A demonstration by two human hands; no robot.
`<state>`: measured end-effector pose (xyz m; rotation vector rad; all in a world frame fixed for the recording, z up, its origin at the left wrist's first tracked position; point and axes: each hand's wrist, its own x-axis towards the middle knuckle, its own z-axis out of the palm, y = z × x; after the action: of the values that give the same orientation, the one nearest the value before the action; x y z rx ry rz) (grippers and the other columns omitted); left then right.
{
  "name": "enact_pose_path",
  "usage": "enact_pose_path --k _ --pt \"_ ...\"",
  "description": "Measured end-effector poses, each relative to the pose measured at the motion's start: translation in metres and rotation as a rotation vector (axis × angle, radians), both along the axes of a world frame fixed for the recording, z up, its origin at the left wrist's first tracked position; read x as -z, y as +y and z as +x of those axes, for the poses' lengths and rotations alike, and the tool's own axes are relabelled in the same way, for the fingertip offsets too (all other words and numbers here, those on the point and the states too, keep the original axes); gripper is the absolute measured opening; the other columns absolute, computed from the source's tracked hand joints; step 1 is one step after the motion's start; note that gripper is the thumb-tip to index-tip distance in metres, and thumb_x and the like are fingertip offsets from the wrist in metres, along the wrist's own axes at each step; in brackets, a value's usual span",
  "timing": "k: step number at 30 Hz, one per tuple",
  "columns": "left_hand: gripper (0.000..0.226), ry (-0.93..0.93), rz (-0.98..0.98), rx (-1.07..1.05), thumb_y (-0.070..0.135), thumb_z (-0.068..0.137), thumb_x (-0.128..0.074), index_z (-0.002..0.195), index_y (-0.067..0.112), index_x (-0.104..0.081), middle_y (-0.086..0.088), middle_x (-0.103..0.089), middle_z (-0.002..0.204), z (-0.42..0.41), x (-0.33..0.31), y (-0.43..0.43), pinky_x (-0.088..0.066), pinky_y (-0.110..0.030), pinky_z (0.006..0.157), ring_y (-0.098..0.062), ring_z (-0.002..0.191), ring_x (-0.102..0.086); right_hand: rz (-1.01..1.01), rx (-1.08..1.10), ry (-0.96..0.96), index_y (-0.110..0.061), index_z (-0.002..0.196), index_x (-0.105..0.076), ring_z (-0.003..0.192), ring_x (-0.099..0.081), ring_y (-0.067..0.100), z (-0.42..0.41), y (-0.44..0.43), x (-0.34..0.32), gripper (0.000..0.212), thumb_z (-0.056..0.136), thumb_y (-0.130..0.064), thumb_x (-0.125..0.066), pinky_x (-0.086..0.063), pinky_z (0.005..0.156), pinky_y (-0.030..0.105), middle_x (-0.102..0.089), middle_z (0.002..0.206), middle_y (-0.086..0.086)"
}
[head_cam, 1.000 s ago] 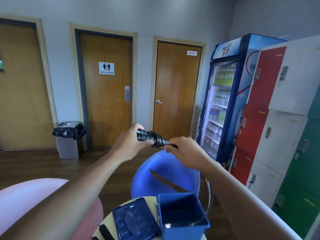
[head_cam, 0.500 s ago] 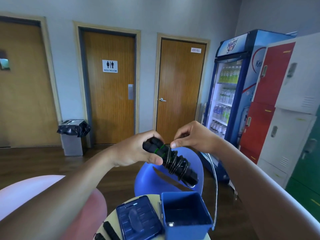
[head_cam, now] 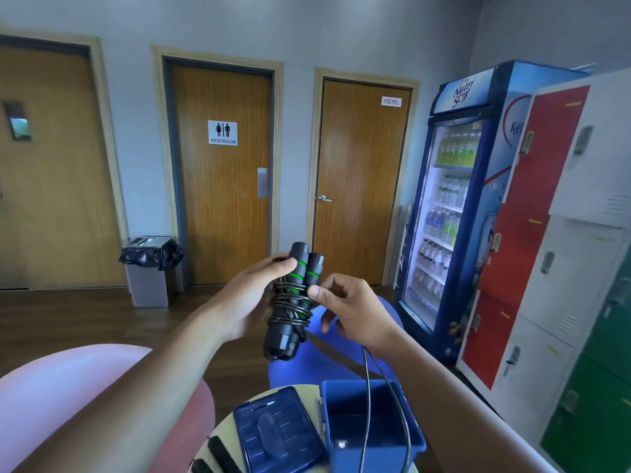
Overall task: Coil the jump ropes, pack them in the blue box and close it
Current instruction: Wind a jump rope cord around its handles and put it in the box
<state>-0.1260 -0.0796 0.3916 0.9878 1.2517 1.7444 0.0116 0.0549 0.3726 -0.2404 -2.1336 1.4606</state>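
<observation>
Up above the open blue box (head_cam: pixel 370 435), left hand (head_cam: pixel 244 302) grips both rope handles (head_cam: pixel 293 295) while right hand (head_cam: pixel 351 307) pinches the cord wraps, so I'd say still coiling, loose tail (head_cam: pixel 367 397) next.

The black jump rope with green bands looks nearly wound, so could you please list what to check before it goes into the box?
1. Black jump rope handles with green bands held together in the left hand: ok.
2. Cord wrapped around both handles: ok, several turns show.
3. Cord fully wound: not ok, a loose loop of thin dark cord hangs from the right hand over the box.
4. Open blue plastic box ready to receive: ok.
5. Dark blue ribbed lid off and beside the box: ok.
6. Box contents: cannot tell, only a small pale item shows.
</observation>
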Motion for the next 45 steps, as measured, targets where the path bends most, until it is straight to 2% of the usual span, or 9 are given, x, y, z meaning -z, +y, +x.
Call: enact_pose_path --k 5,8,14,20,28,36,40,43,45 --pt "0.044 -0.019 -0.11 -0.111 0.045 0.088 -0.068 0.117 0.012 -0.069 -0.018 -0.075 0.111 0.013 -0.006 0.005 -0.059 -0.046 0.082 -0.032 0.09 -0.074 0.043 0.107 0.071 0.005 0.083 -0.057 0.049 -0.055 0.024 -0.009 -0.002 0.006 0.058 0.086 -0.051 -0.069 -0.041 0.05 0.04 -0.063 0.081 0.033" --pt "0.034 0.002 -0.133 -0.139 0.046 0.094 -0.062 0.093 0.016 -0.077 -0.012 -0.079 0.092 0.019 -0.008 0.007 -0.059 -0.042 0.08 -0.026 0.08 -0.076 0.067 0.19 0.062 0.0 0.079 -0.059 0.043 -0.05 0.019 -0.009 0.003 0.003 0.04 0.092 -0.037 -0.069 -0.038 0.049 0.032 -0.065 0.079 0.033" --pt "0.05 0.193 -0.107 0.047 0.017 0.077 -0.079 0.125 0.014 -0.064 -0.008 -0.074 0.108 0.009 0.006 0.008 -0.056 -0.028 0.07 -0.019 0.094 -0.071 0.16 0.279 -0.008 -0.01 0.082 -0.061 0.049 -0.052 0.018 -0.005 0.014 0.001 0.027 0.095 -0.033 -0.065 -0.035 0.044 0.023 -0.072 0.078 0.021" --pt "0.051 0.09 -0.087 -0.155 0.011 0.065 -0.073 0.114 0.017 -0.061 -0.014 -0.07 0.096 0.001 0.008 0.009 -0.055 -0.036 0.062 -0.027 0.077 -0.07 0.275 0.094 -0.035 -0.022 0.082 -0.064 0.052 -0.055 0.011 0.009 0.017 -0.011 0.017 0.098 -0.014 -0.062 -0.038 0.052 0.014 -0.077 0.09 0.01" --pt "0.027 -0.033 0.009 -0.141 0.002 0.087 -0.047 0.108 0.015 -0.058 -0.024 -0.063 0.102 0.01 0.012 0.007 -0.055 -0.036 0.058 -0.038 0.078 -0.066 0.123 0.206 -0.051 0.0 0.079 -0.071 0.044 -0.049 0.009 0.026 0.019 -0.017 0.035 0.084 -0.034 -0.077 -0.034 0.046 0.016 -0.073 0.07 0.005" --pt "0.035 -0.168 0.09 0.031 0.006 0.094 -0.034 0.115 0.02 -0.058 -0.025 -0.069 0.108 0.013 0.014 0.008 -0.055 -0.037 0.056 -0.043 0.072 -0.068 -0.117 0.004 -0.01 -0.016 0.117 -0.066 0.056 -0.055 0.016 0.023 0.012 -0.023 0.048 0.08 -0.045 -0.072 -0.035 0.048 0.02 -0.074 0.1 0.012" --pt "0.037 0.014 0.007 -0.009 0.02 0.086 -0.056 0.122 0.02 -0.061 -0.018 -0.072 0.107 0.009 0.009 0.004 -0.056 -0.037 0.061 -0.035 0.085 -0.072 0.022 0.151 0.045 -0.014 0.101 -0.074 0.05 -0.052 0.011 0.022 0.009 -0.02 0.02 0.09 -0.03 -0.071 -0.035 0.046 0.014 -0.069 0.071 -0.011" --pt "0.067 0.346 -0.12 -0.002 0.038 0.065 -0.083 0.126 0.029 -0.058 -0.008 -0.073 0.109 0.006 0.005 0.0 -0.055 -0.034 0.081 -0.02 0.095 -0.071 0.058 0.249 0.09 -0.01 0.099 -0.075 0.041 -0.046 0.004 0.019 0.009 -0.023 0.021 0.089 -0.029 -0.074 -0.035 0.043 0.012 -0.064 0.056 -0.011" --pt "0.079 0.466 -0.181 -0.019 0.037 0.061 -0.091 0.128 0.028 -0.05 -0.008 -0.072 0.109 0.01 0.006 0.002 -0.053 -0.028 0.084 -0.012 0.091 -0.07 0.087 0.267 0.08 -0.015 0.094 -0.076 0.048 -0.05 0.006 0.014 0.007 -0.028 0.022 0.084 -0.035 -0.078 -0.043 0.052 0.02 -0.072 0.065 -0.002"
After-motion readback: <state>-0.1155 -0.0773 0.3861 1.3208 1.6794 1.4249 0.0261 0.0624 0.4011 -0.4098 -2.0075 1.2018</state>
